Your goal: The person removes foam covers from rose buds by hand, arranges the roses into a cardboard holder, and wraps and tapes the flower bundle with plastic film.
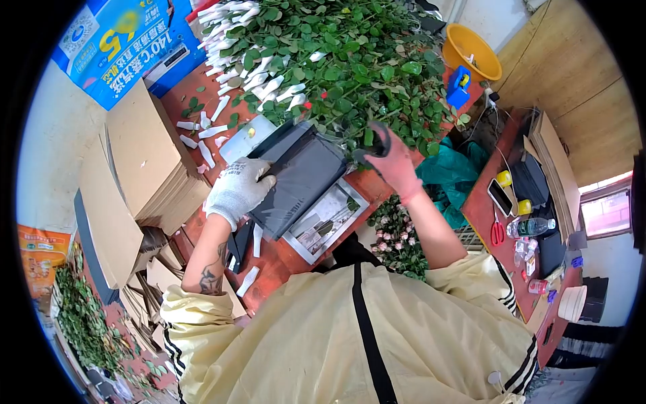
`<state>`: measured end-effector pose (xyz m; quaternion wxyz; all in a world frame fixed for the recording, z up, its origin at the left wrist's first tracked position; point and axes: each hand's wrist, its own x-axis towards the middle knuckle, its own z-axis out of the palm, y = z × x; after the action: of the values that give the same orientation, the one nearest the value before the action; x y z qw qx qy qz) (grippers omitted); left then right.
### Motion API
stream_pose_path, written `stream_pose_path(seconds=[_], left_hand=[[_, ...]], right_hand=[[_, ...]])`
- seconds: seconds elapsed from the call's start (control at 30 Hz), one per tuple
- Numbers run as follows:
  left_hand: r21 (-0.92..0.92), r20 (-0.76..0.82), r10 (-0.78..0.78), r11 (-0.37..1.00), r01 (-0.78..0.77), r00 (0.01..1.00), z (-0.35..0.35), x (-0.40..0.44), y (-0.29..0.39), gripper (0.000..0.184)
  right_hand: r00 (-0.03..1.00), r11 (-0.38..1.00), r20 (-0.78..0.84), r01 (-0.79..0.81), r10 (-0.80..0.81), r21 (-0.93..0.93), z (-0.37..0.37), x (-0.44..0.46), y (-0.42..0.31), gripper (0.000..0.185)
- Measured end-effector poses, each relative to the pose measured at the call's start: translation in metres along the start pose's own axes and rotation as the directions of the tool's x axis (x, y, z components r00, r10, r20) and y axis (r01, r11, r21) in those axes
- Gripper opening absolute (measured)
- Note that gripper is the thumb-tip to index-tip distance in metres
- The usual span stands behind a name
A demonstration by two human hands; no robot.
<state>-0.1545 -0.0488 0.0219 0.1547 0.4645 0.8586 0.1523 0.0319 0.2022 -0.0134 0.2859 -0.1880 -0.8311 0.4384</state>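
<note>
On the table (274, 268), leafy stems (350, 60) crowd the far edge; black sheets (306, 176) lie toward the near edge. The white-gloved left hand (241, 188) half-closes on their left side; the pink-gloved right hand (394, 163), fingers spread, appears empty.

Tilted on its side to my eye, the blue box (126, 59) is showing "140°C" and a big yellow "5" among Chinese characters. The orange bag (42, 259) and white glove (237, 185) are carrying print I'm not managing to read.
</note>
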Motion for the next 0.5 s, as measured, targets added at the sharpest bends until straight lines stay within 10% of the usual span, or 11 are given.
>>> stream_pose_path(seconds=[0.2,0.5], left_hand=[[0.048,0.011,0.029,0.998,-0.03,1.0,0.004,-0.002,-0.001,0.03],[-0.066,-0.197,0.113,0.989,-0.128,0.974,0.012,-0.002,-0.008,0.024]], right_hand=[[0.974,0.941,0.204,0.16,-0.101,-0.297,0.011,0.015,0.013,0.052],[0.913,0.7,-0.079,0.249,-0.4,-0.67,0.0,0.022,-0.041,0.049]])
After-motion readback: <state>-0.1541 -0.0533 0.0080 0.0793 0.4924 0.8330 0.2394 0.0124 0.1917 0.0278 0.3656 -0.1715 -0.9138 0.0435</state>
